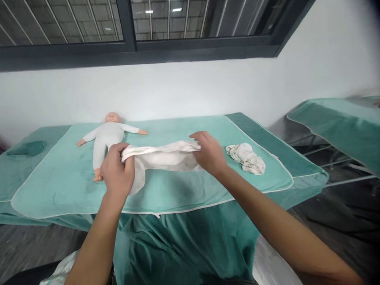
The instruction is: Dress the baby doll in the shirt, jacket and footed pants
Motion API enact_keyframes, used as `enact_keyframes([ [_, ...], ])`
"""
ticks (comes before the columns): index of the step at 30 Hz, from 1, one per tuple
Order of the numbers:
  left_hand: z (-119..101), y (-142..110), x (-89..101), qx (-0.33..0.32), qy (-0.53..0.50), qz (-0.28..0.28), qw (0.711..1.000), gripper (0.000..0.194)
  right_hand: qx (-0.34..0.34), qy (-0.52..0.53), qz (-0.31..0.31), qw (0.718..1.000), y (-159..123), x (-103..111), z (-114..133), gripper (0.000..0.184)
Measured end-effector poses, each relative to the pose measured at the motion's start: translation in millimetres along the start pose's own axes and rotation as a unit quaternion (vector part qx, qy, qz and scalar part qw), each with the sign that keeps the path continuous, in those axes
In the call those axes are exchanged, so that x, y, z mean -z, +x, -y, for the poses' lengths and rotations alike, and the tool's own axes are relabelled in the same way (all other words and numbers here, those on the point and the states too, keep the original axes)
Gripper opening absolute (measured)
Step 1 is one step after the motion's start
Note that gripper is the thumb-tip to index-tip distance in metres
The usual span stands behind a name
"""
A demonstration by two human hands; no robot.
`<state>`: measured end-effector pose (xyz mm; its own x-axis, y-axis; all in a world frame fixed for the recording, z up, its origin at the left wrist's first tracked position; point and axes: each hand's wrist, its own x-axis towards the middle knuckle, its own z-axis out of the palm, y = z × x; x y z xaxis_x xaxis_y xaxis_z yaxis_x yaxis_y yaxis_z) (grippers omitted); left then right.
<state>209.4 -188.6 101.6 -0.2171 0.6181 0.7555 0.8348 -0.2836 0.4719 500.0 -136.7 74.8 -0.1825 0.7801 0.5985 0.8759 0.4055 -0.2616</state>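
Note:
A white cloth garment (169,155) is stretched between my two hands above the green mat. Its left end is gripped by my left hand (118,170), fingers closed round the edge, and a loose flap hangs beneath. My right hand (209,152) pinches the other end. What kind of garment it is I cannot tell. Behind my left hand a baby doll (109,134) in a white bodysuit lies on its back, arms spread, one foot close to that hand. To the right of my right hand rests a crumpled white cloth bundle (246,158) with small prints.
A light green mat (74,190) with pale piping covers the bed, over a darker green sheet (184,241) that hangs down the front. Another green-covered bed (341,122) stands at the right. A white wall (178,91) and a dark window frame (208,49) rise behind.

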Motion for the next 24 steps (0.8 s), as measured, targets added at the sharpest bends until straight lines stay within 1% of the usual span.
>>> enact_keyframes([
  [1,-10,0,0.9,-0.006,-0.008,0.009,1.000,0.020,-0.007,0.042,0.024,0.999,1,-4,9,0.050],
  [3,-25,1,3.0,-0.020,-0.023,0.025,0.999,0.020,-0.030,0.097,0.084,0.991,5,-13,26,0.040],
  [5,-33,2,6.9,-0.026,-0.040,0.033,0.998,0.020,-0.044,0.097,0.116,0.988,9,-22,36,0.028],
  [6,-33,3,9.9,-0.026,-0.047,0.034,0.998,0.020,-0.040,0.080,0.119,0.989,10,-26,37,0.027],
  [7,-31,3,13.7,-0.025,-0.052,0.032,0.998,0.019,-0.033,0.056,0.118,0.991,11,-30,35,0.028],
  [9,-24,3,22.1,-0.026,-0.049,0.025,0.998,0.017,-0.030,0.013,0.116,0.993,10,-37,24,0.035],
  [11,-14,3,29.5,-0.041,-0.024,0.019,0.999,0.014,-0.057,0.003,0.117,0.991,8,-41,7,0.038],
  [13,-3,4,33.4,-0.057,0.016,0.029,0.998,0.013,-0.095,0.027,0.101,0.990,5,-41,-9,0.037],
  [15,8,5,33.6,-0.053,0.054,0.063,0.995,0.015,-0.110,0.048,0.076,0.990,2,-35,-22,0.040],
  [16,14,6,32.7,-0.041,0.066,0.092,0.993,0.017,-0.110,0.048,0.067,0.991,1,-30,-27,0.042],
  [18,25,8,30.5,-0.002,0.071,0.155,0.985,0.017,-0.106,0.032,0.049,0.993,-1,-17,-35,0.041],
  [19,31,9,29.5,0.022,0.065,0.178,0.982,0.015,-0.106,0.022,0.039,0.993,-1,-10,-38,0.039],
  [21,40,9,27.8,0.071,0.046,0.194,0.977,0.015,-0.120,0.009,0.020,0.993,-2,6,-43,0.034],
  [24,45,11,25.6,0.134,0.017,0.180,0.974,0.017,-0.174,0.003,0.019,0.985,0,30,-49,0.031],
])
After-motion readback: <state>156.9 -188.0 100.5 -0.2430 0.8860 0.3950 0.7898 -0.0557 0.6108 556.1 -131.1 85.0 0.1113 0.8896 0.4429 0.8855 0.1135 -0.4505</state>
